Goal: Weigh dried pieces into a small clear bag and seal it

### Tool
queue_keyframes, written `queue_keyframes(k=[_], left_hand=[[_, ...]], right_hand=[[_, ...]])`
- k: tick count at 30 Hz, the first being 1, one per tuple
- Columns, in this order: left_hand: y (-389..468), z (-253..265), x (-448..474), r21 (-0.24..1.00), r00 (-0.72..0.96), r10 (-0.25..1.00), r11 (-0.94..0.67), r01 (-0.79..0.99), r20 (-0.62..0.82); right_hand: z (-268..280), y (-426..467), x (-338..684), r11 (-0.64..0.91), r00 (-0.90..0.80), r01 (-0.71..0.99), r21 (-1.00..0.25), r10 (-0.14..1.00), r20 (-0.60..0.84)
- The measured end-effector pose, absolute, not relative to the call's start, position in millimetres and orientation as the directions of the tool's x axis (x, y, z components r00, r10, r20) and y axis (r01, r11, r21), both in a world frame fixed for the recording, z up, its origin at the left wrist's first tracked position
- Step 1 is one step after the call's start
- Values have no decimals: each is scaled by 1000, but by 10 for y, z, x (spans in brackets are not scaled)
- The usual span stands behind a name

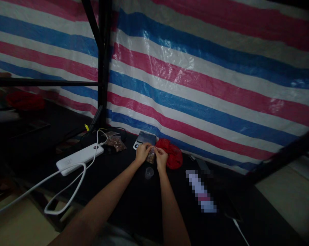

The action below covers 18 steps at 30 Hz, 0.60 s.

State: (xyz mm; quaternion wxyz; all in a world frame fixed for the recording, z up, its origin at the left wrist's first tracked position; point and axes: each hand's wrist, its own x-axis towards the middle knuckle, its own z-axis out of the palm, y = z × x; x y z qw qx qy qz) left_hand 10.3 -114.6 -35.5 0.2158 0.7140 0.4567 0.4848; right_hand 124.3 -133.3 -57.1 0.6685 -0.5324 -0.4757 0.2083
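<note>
Between my two hands hangs a small clear plastic bag (151, 157) with brown bits inside. My left hand (142, 152) pinches its top edge from the left, and my right hand (161, 158) pinches the same edge from the right. Just below the bag, a small clear cup (149, 173) stands on the black table (134, 212). Behind my left hand lies a flat scale-like device (145, 137) with a dark top and a white front. A red plastic bag (171, 153) sits crumpled beside my right hand.
Filled clear bags (116, 141) lie at the back left, near a white power strip (80, 159) with a looping white cable (64, 208). A blurred-out screen (201, 191) is on the right. A black metal post (103, 65) and striped sheeting (195, 85) stand behind.
</note>
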Motion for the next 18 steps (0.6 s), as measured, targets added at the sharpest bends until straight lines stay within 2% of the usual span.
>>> queue_keyframes(k=[8, 11, 13, 15, 18], left_hand=[[-1207, -332, 147, 785, 105, 893, -437, 440, 438], [-1211, -249, 93, 812, -11, 903, -380, 443, 429], [-1160, -119, -72, 800, -164, 853, -373, 470, 495], [-1046, 41, -364, 746, -281, 753, -387, 542, 595], [-814, 184, -932, 611, -285, 634, -380, 694, 718]], right_hand=[[-570, -1332, 1258, 312, 455, 204, -928, 809, 373], [-383, -1443, 1304, 294, 466, 256, -921, 797, 385], [-145, -1623, 1421, 304, 550, 282, -910, 726, 413], [154, -1931, 1585, 347, 653, 271, -898, 619, 436], [546, -2660, 1814, 422, 647, 276, -864, 583, 492]])
